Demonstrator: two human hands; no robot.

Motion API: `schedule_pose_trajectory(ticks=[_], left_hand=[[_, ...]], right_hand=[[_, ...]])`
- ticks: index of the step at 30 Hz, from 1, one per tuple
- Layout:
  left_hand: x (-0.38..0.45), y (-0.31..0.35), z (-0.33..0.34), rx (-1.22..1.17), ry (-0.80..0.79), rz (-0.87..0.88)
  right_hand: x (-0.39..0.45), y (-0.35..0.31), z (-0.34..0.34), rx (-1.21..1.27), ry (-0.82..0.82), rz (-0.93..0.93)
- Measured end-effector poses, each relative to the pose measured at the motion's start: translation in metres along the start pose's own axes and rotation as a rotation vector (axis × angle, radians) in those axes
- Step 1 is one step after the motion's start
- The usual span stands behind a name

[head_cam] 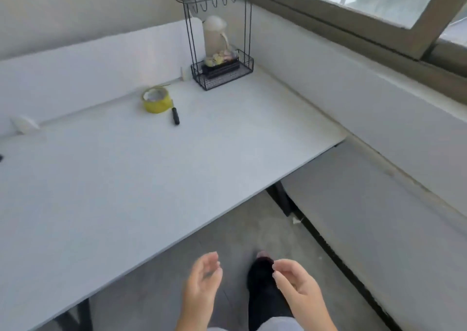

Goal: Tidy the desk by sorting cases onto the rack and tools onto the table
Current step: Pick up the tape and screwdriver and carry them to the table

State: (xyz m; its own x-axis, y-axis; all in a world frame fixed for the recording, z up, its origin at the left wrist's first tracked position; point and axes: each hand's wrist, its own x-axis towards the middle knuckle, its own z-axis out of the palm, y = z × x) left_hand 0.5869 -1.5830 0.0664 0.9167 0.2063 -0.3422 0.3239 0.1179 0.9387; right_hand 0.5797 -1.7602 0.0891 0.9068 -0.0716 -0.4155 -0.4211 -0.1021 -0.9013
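Note:
A black wire rack (222,75) with hooks along its top stands at the far right corner of the white table (106,191). Its basket holds a dark case (222,69) with a pale patterned case (219,56) on top. A yellow tape roll (156,100) lies left of the rack, touching a black-handled tool (175,115). My left hand (203,279) and my right hand (294,282) hang below the table's near edge, over the floor. Both are empty, with loosely curled fingers held apart.
A pale jug (214,36) stands behind the rack. White partition panels (88,60) border the table's far side, a wall with a window (366,0) its right. A black table leg (281,199) and my dark foot (261,275) are on the grey floor.

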Motion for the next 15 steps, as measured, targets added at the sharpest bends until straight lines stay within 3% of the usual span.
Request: schedule_pose_trajectory(ticks=[7,15], left_hand=[[0.120,0.038,0.037,0.002,0.137,0.031],[0.217,0.102,0.059,-0.118,0.415,-0.028]], right_hand=[[0.153,-0.062,0.004,-0.138,-0.179,-0.085],[0.297,-0.147,0.014,-0.233,-0.387,-0.114]])
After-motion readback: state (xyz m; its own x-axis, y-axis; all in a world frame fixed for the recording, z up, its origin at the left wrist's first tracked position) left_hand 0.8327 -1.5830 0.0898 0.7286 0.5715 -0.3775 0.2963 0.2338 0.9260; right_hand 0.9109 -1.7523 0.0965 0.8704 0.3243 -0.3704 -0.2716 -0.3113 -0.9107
